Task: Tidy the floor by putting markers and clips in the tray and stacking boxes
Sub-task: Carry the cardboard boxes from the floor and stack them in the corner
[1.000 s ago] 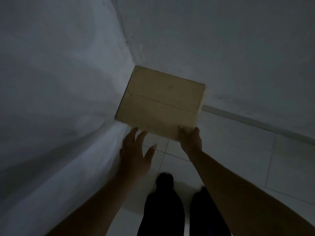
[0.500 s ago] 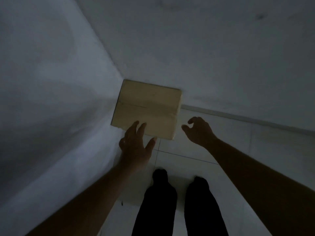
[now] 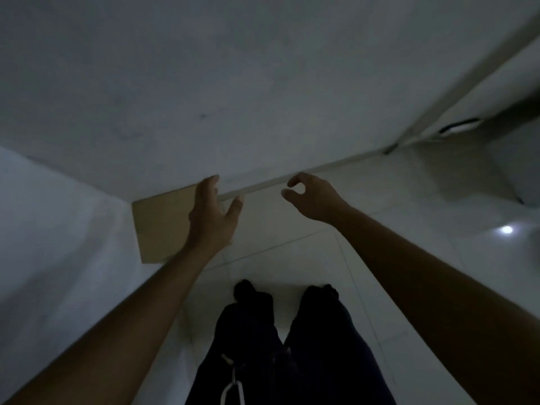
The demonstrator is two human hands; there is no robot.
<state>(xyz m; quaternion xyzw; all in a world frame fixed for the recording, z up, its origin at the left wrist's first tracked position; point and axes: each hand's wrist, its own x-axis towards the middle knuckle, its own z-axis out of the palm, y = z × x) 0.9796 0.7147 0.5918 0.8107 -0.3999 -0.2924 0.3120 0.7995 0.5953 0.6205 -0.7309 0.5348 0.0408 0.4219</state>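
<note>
box: cardboard box (image 3: pixel 160 226) sat on the floor (image 3: pixel 292 258) in the corner where the left wall (image 3: pixel 58 229) met the back wall (image 3: pixel 263 83); top face up, right part hidden by the left hand.
left hand: left hand (image 3: pixel 211 220) was over the box's right side, fingers spread wide, gripping nothing; contact with the lid unclear.
right hand: right hand (image 3: pixel 314 198) hung in the air clear of the box, fingers loosely curled, empty.
step: looked like the box was placed. To do it well: press flat, square both sides to the walls so the next box stacks flush.
edges: box's left and far sides ran along the walls, no room there.
open room: bare tile to the right along the skirting and toward the feet (image 3: pixel 251 290); withdraw that way.
not seen: tray, markers, clips, other boxes.
</note>
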